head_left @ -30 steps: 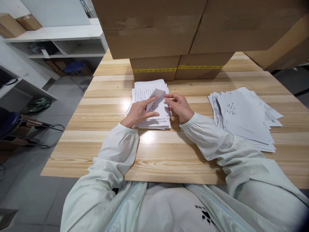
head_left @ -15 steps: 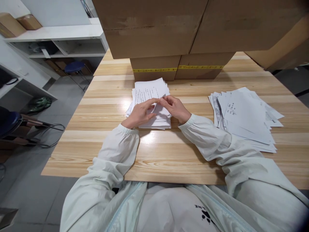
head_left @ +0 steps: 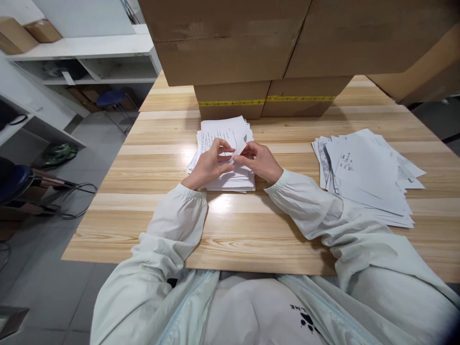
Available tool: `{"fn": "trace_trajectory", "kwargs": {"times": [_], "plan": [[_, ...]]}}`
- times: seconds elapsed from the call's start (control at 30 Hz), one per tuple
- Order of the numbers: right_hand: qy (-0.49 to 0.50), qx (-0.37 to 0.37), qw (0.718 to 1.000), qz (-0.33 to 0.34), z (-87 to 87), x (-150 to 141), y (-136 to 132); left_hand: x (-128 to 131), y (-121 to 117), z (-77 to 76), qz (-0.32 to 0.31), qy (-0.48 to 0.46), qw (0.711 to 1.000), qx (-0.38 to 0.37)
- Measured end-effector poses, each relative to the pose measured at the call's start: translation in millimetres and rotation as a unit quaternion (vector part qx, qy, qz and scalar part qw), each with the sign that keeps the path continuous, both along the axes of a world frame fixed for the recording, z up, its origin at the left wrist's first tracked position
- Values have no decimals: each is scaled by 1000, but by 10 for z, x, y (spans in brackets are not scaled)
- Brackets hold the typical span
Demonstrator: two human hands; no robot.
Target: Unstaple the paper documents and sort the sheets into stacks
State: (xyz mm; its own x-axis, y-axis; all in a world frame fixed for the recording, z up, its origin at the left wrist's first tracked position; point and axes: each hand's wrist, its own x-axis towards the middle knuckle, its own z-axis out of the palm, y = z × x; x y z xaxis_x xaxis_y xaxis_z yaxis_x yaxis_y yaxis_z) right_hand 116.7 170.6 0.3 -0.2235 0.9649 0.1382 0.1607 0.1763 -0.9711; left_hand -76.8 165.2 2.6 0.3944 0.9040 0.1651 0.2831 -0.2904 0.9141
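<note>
A stack of printed white paper sheets lies on the table in front of me, its edges uneven. My right hand pinches the raised near-right edge of the top sheet between thumb and fingers, and the sheet curls upward there. My left hand rests over the stack's left side, fingers bent and spread apart from the thumb. Its fingertips come close to the lifted edge and my right thumb; whether they touch the paper is unclear. Both hands cover part of the stack.
A second, fanned-out pile of papers lies to the right on the wooden table. Large cardboard boxes are stacked at the back, overhanging the lower, yellow-taped boxes. To the left are a blue stool and white shelves.
The top sheet's near-right edge stands up more now. My left fingers have bent upward and drawn back slightly from my right fingertips, while my right hand keeps its pinch.
</note>
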Motion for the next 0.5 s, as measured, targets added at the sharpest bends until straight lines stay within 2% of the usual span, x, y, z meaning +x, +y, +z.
{"fn": "trace_trajectory", "kwargs": {"times": [0.2,0.5], "plan": [[35,-12,999,2,-9,-7,8,-13,36,-29,6,-31,999,-38],[12,12,1000,3,-27,4,20,-11,42,-60,18,-13,1000,-14]]}}
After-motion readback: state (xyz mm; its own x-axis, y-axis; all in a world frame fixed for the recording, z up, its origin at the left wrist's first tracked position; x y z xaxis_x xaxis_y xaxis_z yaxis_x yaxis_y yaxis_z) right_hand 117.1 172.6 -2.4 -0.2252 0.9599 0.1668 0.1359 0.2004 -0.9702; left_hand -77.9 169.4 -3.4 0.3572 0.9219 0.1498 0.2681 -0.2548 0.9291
